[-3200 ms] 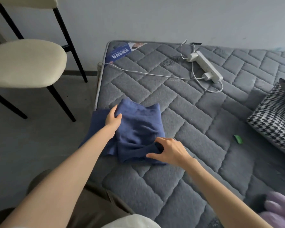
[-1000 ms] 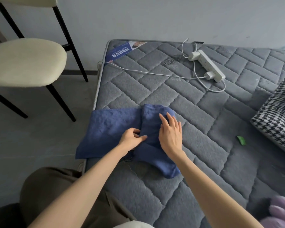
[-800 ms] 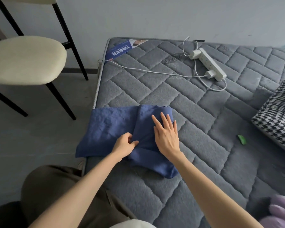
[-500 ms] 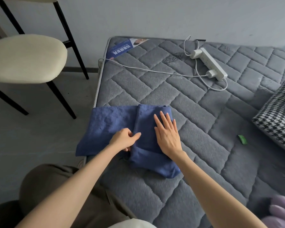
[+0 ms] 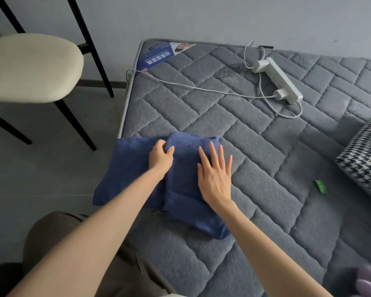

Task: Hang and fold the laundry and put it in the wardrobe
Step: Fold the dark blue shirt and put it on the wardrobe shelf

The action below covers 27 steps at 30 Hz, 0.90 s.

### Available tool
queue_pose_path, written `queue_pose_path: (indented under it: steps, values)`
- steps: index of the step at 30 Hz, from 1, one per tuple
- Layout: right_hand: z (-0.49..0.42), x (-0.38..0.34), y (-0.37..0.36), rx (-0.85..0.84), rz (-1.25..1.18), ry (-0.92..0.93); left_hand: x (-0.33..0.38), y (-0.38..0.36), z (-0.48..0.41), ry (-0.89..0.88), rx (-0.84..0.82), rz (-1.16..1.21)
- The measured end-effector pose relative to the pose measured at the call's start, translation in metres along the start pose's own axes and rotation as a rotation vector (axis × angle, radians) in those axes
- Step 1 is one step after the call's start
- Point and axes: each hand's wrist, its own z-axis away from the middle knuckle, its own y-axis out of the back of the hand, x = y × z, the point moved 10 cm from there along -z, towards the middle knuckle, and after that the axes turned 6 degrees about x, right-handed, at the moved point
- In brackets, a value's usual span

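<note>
A plain pale grey wall (image 5: 223,16) runs behind a dark grey quilted mattress (image 5: 201,116) whose far left corner carries a blue printed label (image 5: 156,57). Left of the mattress lies a smooth grey floor (image 5: 41,168) with a dark skirting strip (image 5: 99,84) at the wall's foot. A cream-cushioned chair with thin black legs (image 5: 28,67) stands there. Light is soft and even.

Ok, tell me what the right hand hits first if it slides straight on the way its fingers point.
The right hand lies flat on the blue garment, fingers pointing away. Past the garment's far edge, only bare mattress follows; the white cable likely comes next.
</note>
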Motion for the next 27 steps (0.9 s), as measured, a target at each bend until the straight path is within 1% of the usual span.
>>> queue_pose_path:
  steps: [1, 3, 6, 8, 9, 11, 12, 13, 14, 15, 16, 18, 20, 22, 23, 27]
  values:
    - [0.000, -0.001, -0.004, -0.016, 0.041, 0.003, -0.005, 0.006, -0.001, -0.004, 0.021, -0.003]
    - [0.003, 0.005, -0.019, -0.100, 0.091, -0.037, -0.013, 0.014, -0.003, -0.018, 0.047, -0.007]
    - [0.005, 0.013, -0.033, -0.213, 0.078, -0.064, -0.017, 0.017, -0.004, -0.020, 0.035, 0.030]
    - [0.003, 0.013, -0.027, -0.215, -0.017, -0.058, -0.014, 0.017, -0.002, -0.047, 0.027, 0.045]
    - [0.001, 0.015, -0.019, -0.169, -0.098, -0.081, -0.011, 0.018, -0.001, -0.089, 0.043, 0.026]
    - [0.001, 0.028, 0.007, 0.028, -0.237, -0.208, -0.005, 0.022, 0.007, -0.192, 0.084, -0.058]
    - [0.005, 0.039, 0.017, 0.115, -0.272, -0.321, -0.003, 0.023, 0.012, -0.234, 0.087, -0.098]
    - [0.011, 0.051, 0.022, 0.157, -0.301, -0.455, -0.002, 0.023, 0.018, -0.272, 0.076, -0.125]
    - [0.019, 0.060, 0.018, 0.139, -0.329, -0.583, -0.001, 0.021, 0.023, -0.315, 0.055, -0.146]
    - [0.026, 0.063, 0.010, 0.080, -0.346, -0.675, -0.002, 0.018, 0.028, -0.355, 0.027, -0.168]
    - [0.030, 0.062, 0.004, 0.018, -0.352, -0.714, -0.004, 0.014, 0.033, -0.392, -0.002, -0.192]
    - [0.033, 0.054, -0.003, -0.056, -0.398, -0.721, -0.012, 0.004, 0.040, -0.437, -0.065, -0.252]
    - [0.030, 0.048, -0.013, -0.145, -0.524, -0.736, -0.020, -0.005, 0.044, -0.439, -0.128, -0.312]
    - [0.025, 0.044, -0.019, -0.227, -0.617, -0.714, -0.024, -0.009, 0.046, -0.451, -0.161, -0.392]
    - [0.023, 0.045, -0.019, -0.233, -0.634, -0.691, -0.026, -0.011, 0.046, -0.463, -0.168, -0.433]
    - [0.018, 0.059, -0.006, -0.142, -0.636, -0.622, -0.024, -0.019, 0.047, -0.443, -0.222, -0.494]
